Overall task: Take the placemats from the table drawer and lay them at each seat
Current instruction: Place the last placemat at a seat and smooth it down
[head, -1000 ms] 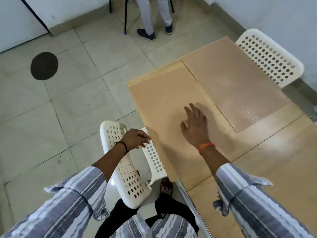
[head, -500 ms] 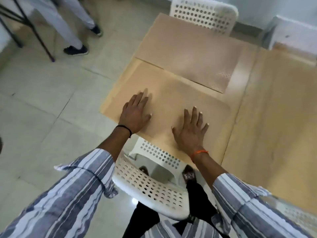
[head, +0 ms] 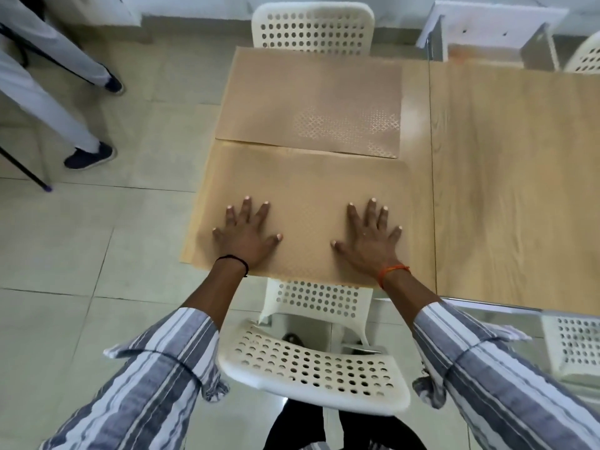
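Two beige textured placemats lie on the wooden table point(head: 506, 190). The near placemat point(head: 308, 183) sits at the table's front edge, above a white perforated chair point(head: 311, 368). My left hand point(head: 245, 237) and my right hand point(head: 370, 237) both press flat on it with fingers spread, left hand near its left side, right hand near its right side. The far placemat point(head: 311, 102) lies just beyond, in front of another white chair point(head: 313, 26) at the far side.
A person's legs and dark shoes point(head: 89, 155) stand on the tiled floor at the left, beside dark stand legs point(head: 29, 173). A white table or bench point(head: 493, 24) is at the back right. Further white chairs point(head: 574, 342) show at the right.
My left hand left the chair back and came down flat on the near placemat. Both hands have since spread further apart on it, and my view has turned square to the table.
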Demonstrator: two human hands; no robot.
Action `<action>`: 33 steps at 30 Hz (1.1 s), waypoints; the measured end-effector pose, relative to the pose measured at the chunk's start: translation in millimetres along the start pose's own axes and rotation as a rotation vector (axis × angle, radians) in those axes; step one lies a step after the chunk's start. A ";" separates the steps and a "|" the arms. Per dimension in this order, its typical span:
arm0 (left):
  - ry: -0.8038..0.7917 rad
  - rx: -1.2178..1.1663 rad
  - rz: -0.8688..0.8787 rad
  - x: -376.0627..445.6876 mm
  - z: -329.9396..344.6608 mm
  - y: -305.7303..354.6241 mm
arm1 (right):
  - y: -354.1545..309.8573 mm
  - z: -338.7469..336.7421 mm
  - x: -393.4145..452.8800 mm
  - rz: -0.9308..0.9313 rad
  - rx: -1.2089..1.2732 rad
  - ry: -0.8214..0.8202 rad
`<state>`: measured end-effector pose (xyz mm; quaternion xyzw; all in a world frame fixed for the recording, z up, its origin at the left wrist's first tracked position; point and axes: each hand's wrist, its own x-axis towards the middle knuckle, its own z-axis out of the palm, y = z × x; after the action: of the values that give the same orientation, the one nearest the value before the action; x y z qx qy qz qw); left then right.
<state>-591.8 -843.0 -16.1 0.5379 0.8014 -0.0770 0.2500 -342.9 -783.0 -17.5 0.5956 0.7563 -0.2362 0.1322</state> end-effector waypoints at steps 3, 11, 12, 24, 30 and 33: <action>0.003 -0.009 -0.010 1.2 -2.2 -1.0 | 0.1 -2.1 4.7 -0.010 -0.007 0.002; -0.056 -0.056 0.013 5.4 -8.4 -6.3 | -2.2 -4.2 3.4 0.003 -0.015 -0.006; -0.061 -0.060 0.012 6.1 -9.1 -6.8 | -2.5 -3.9 3.0 0.005 -0.011 -0.004; -0.056 -0.043 0.028 13.4 -14.1 -15.2 | -11.7 -0.3 6.6 0.023 -0.001 0.004; -0.055 -0.040 0.034 18.7 -15.3 -18.9 | -15.0 -0.2 8.8 0.026 0.009 0.008; -0.052 -0.038 0.035 19.4 -14.2 -19.5 | -15.4 0.1 8.5 0.026 0.018 0.009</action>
<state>-619.6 -829.4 -16.1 0.5447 0.7865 -0.0715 0.2821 -359.9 -778.7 -18.6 0.6076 0.7469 -0.2385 0.1267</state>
